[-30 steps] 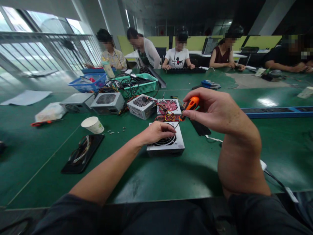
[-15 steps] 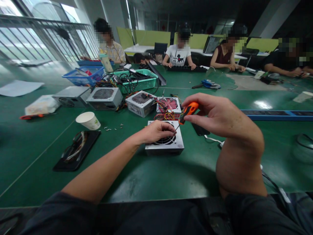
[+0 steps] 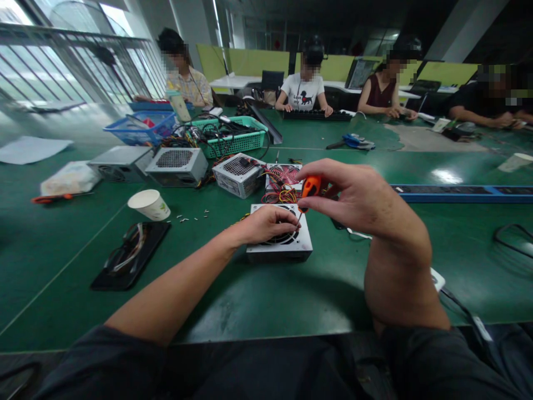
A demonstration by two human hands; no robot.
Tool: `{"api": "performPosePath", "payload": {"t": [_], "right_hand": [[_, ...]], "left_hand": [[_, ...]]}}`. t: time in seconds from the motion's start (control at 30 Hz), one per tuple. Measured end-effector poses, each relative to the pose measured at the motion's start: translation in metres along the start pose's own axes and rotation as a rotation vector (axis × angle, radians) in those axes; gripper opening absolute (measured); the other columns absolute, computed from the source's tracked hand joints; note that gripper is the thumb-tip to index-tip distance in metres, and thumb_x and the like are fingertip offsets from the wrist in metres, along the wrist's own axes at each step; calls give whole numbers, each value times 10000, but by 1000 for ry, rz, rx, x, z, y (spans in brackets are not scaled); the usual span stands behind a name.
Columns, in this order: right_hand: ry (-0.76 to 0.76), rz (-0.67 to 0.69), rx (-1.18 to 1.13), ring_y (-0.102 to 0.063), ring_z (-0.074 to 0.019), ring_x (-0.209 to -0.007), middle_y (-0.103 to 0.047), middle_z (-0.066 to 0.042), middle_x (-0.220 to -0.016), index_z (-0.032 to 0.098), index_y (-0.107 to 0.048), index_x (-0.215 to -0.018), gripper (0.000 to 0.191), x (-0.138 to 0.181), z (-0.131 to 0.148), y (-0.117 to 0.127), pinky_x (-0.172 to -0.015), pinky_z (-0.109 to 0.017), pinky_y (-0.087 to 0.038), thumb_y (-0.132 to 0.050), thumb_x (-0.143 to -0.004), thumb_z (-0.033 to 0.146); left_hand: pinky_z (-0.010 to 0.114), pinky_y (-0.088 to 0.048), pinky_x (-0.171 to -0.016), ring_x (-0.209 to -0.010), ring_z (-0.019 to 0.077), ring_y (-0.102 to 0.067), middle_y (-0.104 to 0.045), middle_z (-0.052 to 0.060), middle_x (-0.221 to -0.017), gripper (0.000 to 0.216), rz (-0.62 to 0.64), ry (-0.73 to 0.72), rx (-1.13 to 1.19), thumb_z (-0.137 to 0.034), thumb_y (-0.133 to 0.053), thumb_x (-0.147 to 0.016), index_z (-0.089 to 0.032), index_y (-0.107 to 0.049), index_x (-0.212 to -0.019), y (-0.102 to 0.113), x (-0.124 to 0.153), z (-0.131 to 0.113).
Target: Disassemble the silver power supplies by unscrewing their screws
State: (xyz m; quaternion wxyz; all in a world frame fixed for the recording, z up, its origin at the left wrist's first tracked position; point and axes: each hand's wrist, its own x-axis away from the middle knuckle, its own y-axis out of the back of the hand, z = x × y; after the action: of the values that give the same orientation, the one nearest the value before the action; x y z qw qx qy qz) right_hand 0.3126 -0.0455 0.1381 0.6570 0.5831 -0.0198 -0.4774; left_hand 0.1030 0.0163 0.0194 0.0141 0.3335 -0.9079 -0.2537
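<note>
Our right hand (image 3: 358,200) pinches the screwdriver (image 3: 308,190), fingers closed round its orange handle, tip down at the supply (image 3: 280,244); our left hand (image 3: 266,224) rests curled, empty, on its fan grille.

The left arm (image 3: 179,289) reaches forward and to the right from a dark sleeve, bare forearm nearly straight, and the left hand (image 3: 266,224) lies palm down with its knuckles up and its fingers curled in toward the thumb; whether they pinch anything cannot be seen. The right forearm (image 3: 400,278) rises steeply from its elbow low on the right, the wrist bent over to the left. The right hand (image 3: 353,194) hangs just above and beside the left, thumb and fingertips pinched around the handle of a screwdriver (image 3: 310,188)
</note>
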Motion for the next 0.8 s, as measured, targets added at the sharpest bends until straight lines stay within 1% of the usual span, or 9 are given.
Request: {"api": "performPosePath", "payload": {"t": [0.07,0.17,0.27,0.33,0.57,0.8], "right_hand": [[9,-2,-1,-697,-181,-883,-755,-21,-1109,240,-679,-1234,349,-2,1,-5,-820,-315,-530,-702,-886,262],[17,40,-17,-696,-195,-969,-741,-30,-1188,243,-663,-1269,374,-4,0,-11,-852,-320,-521,-676,-896,221],[19,68,-3,-695,-192,-978,-734,-33,-1218,238,-647,-1296,410,-4,-2,-12,-830,-305,-514,-677,-889,205],[25,85,14,-695,-187,-961,-736,-34,-1210,232,-647,-1290,410,-4,-3,-12,-807,-296,-505,-681,-883,205],[33,147,40,-661,-161,-822,-748,-18,-1001,221,-676,-1189,320,-4,-3,-11,-719,-272,-456,-704,-872,254],[13,167,57,-605,-125,-702,-695,16,-846,208,-670,-1100,252,-4,-4,-10,-651,-248,-417,-720,-860,266]], "left_hand": [[276,-507,-871,-900,152,-683,-753,48,-964,182,9,-35,-31,-281,-632,-943,-150,-747,-993,0,0,2],[268,-502,-856,-899,150,-678,-746,42,-954,175,38,-100,-101,-291,-633,-949,-166,-749,-987,-1,1,4],[260,-486,-836,-879,146,-669,-741,40,-936,159,75,-155,-167,-277,-641,-946,-176,-760,-973,-2,1,2],[260,-477,-839,-876,146,-667,-741,37,-936,146,94,-167,-188,-253,-645,-941,-187,-770,-974,-2,1,1],[258,-456,-861,-936,157,-662,-736,15,-980,145,117,-137,-299,-263,-650,-935,-234,-783,-987,-3,2,1],[256,-452,-844,-915,157,-656,-730,21,-994,168,129,-150,-322,-211,-622,-930,-221,-782,-977,-3,4,-4]]}}
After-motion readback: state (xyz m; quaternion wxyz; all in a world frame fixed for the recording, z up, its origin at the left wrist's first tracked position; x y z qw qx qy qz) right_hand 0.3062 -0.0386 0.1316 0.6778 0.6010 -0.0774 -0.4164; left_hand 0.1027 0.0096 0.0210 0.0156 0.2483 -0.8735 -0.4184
